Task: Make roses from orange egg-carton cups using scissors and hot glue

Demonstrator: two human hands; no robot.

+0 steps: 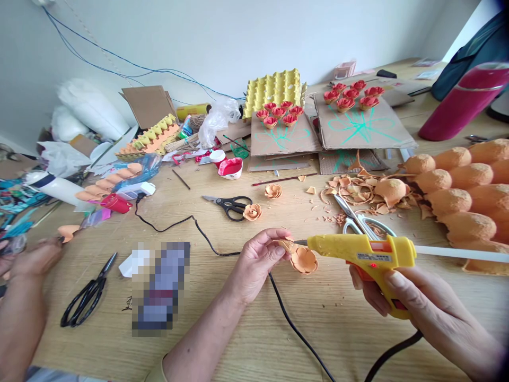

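My right hand (425, 313) is wrapped round the handle of a yellow hot glue gun (358, 252), which has a white glue stick (457, 253) coming out of its back and a small red light lit. The gun's nozzle points left and meets a small orange egg-carton piece (287, 244). My left hand (260, 260) pinches that piece between thumb and fingers. Just below it on the table lies an open orange egg-carton flower (304, 260). Two finished-looking orange flowers, one rolled (253, 212) and one behind it (273, 191), sit further off beside black-handled scissors (230, 206).
White-handled scissors (356, 215) and carton scraps (353, 188) lie before an orange egg tray (469, 185) at right. Cardboard sheets (358, 127) bear red flowers (344, 102). Black scissors (89, 294) and a blurred-out device (161, 286) lie left, near another person's hand (37, 260). A power cord (294, 323) crosses the table.
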